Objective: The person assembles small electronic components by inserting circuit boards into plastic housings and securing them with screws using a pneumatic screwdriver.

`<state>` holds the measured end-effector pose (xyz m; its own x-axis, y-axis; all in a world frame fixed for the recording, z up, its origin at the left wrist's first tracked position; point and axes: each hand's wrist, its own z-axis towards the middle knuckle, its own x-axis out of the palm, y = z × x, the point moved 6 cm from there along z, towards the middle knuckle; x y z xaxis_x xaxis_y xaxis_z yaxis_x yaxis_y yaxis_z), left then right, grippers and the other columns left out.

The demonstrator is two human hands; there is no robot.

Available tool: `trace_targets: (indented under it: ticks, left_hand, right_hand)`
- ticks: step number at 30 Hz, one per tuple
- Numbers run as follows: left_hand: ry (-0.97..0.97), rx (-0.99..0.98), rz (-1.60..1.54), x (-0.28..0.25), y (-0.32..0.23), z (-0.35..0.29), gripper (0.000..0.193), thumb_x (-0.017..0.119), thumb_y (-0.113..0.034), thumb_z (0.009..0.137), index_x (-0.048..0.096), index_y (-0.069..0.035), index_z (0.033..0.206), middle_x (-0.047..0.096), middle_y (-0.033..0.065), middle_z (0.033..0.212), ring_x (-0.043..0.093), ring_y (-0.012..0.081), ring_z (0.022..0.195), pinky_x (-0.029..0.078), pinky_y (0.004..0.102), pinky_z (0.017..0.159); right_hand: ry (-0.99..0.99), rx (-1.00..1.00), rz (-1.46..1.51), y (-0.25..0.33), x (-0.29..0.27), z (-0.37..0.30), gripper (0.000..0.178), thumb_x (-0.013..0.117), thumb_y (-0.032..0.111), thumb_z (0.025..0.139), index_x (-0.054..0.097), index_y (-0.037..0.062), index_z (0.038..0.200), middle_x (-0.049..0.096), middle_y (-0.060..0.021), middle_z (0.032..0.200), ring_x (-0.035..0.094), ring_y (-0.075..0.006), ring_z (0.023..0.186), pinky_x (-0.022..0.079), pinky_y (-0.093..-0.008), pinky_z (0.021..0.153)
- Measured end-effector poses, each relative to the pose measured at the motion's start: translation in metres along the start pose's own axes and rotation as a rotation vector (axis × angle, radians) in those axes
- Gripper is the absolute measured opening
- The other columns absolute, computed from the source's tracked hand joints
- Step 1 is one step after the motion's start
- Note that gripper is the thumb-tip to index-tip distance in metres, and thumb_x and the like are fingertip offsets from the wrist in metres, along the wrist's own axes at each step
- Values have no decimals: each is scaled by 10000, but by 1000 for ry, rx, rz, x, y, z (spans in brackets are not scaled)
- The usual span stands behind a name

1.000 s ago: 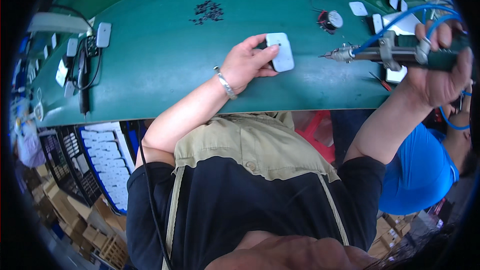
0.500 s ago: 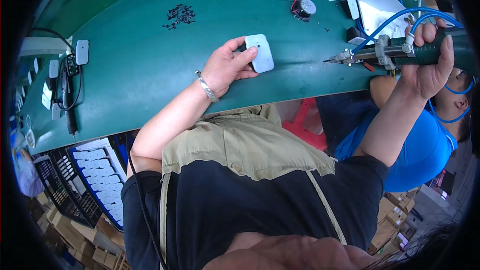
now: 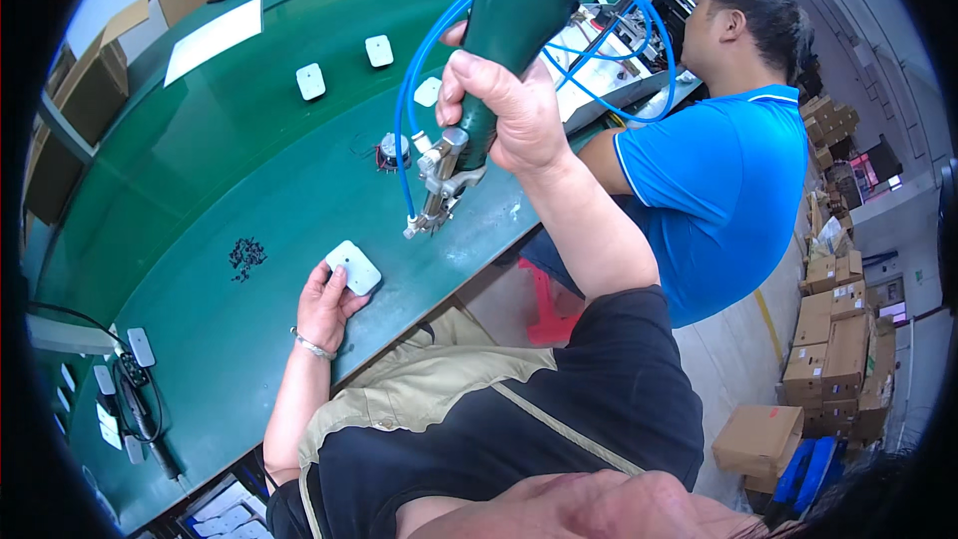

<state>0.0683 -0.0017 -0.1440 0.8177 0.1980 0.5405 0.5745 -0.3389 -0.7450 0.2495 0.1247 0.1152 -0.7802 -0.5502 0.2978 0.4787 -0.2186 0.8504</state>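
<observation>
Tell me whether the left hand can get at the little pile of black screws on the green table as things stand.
Probably yes. The left hand rests on the white square plate, and the pile of black screws lies just beside it on the green table, with bare tabletop between. It would have to let go of the plate first.

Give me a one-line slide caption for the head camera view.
Left hand steadies a white square plate on the green table; right hand grips a green pneumatic screwdriver above it.

- A white rounded-square plastic plate (image 3: 352,267) is laid on the green table (image 3: 200,190), at its near edge.
- A heap of small black screws (image 3: 245,257) is found just left of it.
- Two more white plates (image 3: 344,67) are set far behind.
</observation>
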Motion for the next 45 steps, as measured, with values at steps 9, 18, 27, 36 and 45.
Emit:
trace_targets:
  ticks: [9, 18, 27, 36, 45]
  left_hand:
    - [-7, 36, -2, 1, -6, 0, 349, 526, -200, 866, 424, -67, 1173, 577, 72, 1007, 606, 190, 879, 543, 281, 680]
    - [5, 61, -58, -1, -6, -1, 353, 491, -197, 883, 402, -53, 1192, 571, 101, 1021, 612, 217, 863, 552, 280, 673]
    - [-41, 27, -43, -8, -3, -3, 371, 476, -193, 891, 376, -35, 1211, 525, 113, 1094, 558, 226, 983, 518, 318, 767]
    - [53, 56, -122, -7, -6, 2, 437, 530, -185, 866, 351, -15, 1227, 531, 120, 1093, 574, 222, 964, 521, 300, 764]
    - [66, 50, -80, -10, -5, -2, 436, 504, -196, 878, 341, -10, 1237, 516, 125, 1118, 566, 235, 983, 509, 322, 800]
  right_hand:
    - [-12, -7, -21, -1, -4, 5, 189, 580, 137, 797, 485, 14, 906, 521, -66, 640, 531, -141, 548, 454, -278, 518]
    - [-24, -37, -51, -4, 1, 6, 276, 597, 145, 789, 471, 2, 989, 520, -65, 639, 534, -144, 555, 453, -275, 519]
    - [23, -19, 32, -19, 6, 16, 144, 593, 127, 791, 511, 23, 847, 522, -43, 616, 518, -112, 520, 437, -252, 479]
    - [166, 9, 77, -23, 1, 20, 217, 483, 206, 866, 481, 41, 1008, 501, -47, 716, 452, -154, 646, 381, -320, 661]
    - [149, 9, 15, -25, 3, 15, 250, 460, 211, 873, 457, 26, 1042, 500, -47, 724, 440, -145, 663, 376, -290, 644]
